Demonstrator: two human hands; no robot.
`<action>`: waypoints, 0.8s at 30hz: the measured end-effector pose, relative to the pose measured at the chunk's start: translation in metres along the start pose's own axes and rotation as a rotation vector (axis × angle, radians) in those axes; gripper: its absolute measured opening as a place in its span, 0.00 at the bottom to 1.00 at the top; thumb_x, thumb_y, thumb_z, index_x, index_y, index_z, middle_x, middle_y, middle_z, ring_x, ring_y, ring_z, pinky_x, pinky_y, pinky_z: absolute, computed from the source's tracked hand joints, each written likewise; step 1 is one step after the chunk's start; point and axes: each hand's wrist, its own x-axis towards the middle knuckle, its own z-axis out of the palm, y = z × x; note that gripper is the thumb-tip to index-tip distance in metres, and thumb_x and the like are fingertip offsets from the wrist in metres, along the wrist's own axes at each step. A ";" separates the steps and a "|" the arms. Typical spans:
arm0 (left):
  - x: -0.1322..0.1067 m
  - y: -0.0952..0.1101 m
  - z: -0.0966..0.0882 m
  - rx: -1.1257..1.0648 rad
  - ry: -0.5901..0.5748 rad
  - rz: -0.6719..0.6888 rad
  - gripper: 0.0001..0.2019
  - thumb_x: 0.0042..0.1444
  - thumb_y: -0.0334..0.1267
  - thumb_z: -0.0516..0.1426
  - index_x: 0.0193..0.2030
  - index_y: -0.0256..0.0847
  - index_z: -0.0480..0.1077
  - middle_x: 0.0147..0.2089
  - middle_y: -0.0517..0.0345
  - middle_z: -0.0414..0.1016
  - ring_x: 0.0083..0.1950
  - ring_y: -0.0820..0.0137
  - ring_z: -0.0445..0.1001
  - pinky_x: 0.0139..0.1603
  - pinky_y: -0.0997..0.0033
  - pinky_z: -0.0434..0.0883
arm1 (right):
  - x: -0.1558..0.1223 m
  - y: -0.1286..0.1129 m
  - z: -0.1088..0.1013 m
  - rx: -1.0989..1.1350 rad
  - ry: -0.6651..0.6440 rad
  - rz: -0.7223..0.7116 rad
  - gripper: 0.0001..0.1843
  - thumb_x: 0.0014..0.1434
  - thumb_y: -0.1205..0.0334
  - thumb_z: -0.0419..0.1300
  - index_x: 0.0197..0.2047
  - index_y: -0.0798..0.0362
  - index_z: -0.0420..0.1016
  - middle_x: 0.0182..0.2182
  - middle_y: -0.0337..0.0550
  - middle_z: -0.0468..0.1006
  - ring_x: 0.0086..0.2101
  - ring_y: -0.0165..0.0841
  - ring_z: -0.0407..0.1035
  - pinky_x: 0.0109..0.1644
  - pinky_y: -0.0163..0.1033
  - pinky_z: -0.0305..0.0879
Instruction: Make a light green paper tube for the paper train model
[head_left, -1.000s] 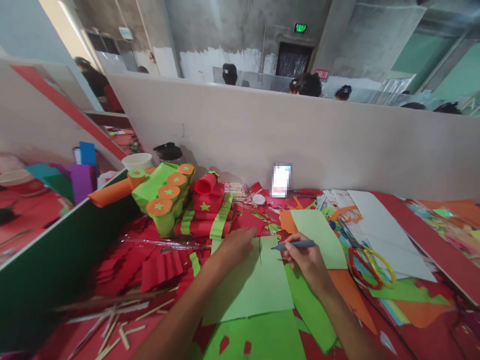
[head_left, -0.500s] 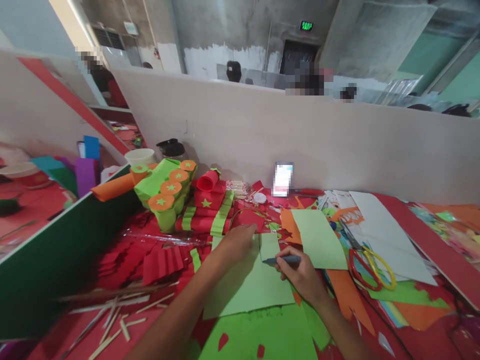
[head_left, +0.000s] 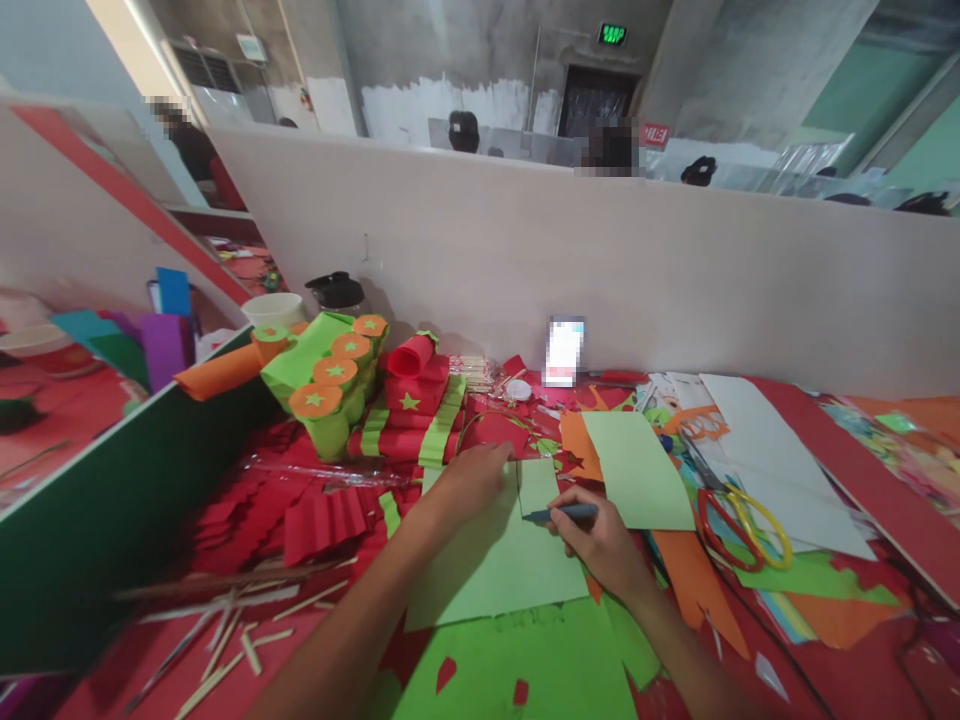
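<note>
A pale green paper sheet [head_left: 499, 565] lies on the red table in front of me. My left hand [head_left: 469, 480] rests on its upper left part, fingers curled down and pressing the paper flat. My right hand [head_left: 600, 545] is closed round a blue pen [head_left: 562, 513], whose tip touches the sheet at a drawn line near the top. A second pale green sheet [head_left: 637, 470] lies just right of the pen.
Green and red paper rolls with orange star caps [head_left: 352, 395] stand at the back left. A phone [head_left: 564, 350] leans on the partition wall. Red and yellow scissors [head_left: 742, 525] lie at the right on paper scraps. Wooden sticks [head_left: 225, 640] are scattered front left.
My right hand has slid left and slightly toward me with the pen, bringing the tip onto the sheet. My left hand has stayed on the paper.
</note>
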 end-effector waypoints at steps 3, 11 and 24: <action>0.000 -0.001 0.001 0.006 0.005 0.000 0.12 0.50 0.29 0.51 0.42 0.41 0.66 0.40 0.52 0.76 0.41 0.61 0.73 0.36 0.68 0.63 | 0.000 0.000 0.000 -0.016 -0.026 -0.018 0.12 0.59 0.54 0.60 0.31 0.54 0.70 0.23 0.38 0.75 0.19 0.26 0.62 0.22 0.31 0.59; 0.001 -0.001 0.003 0.021 0.000 -0.006 0.13 0.51 0.28 0.51 0.43 0.41 0.66 0.42 0.51 0.76 0.43 0.60 0.74 0.37 0.68 0.64 | -0.002 -0.002 -0.001 -0.067 -0.035 -0.036 0.10 0.59 0.57 0.60 0.31 0.53 0.71 0.22 0.37 0.74 0.21 0.27 0.62 0.24 0.32 0.58; 0.000 0.001 0.000 0.024 -0.003 -0.001 0.12 0.52 0.28 0.52 0.43 0.41 0.67 0.42 0.51 0.76 0.44 0.60 0.74 0.39 0.68 0.65 | -0.004 -0.003 -0.003 -0.103 -0.077 -0.053 0.08 0.58 0.59 0.60 0.29 0.54 0.71 0.23 0.38 0.74 0.25 0.31 0.66 0.30 0.34 0.61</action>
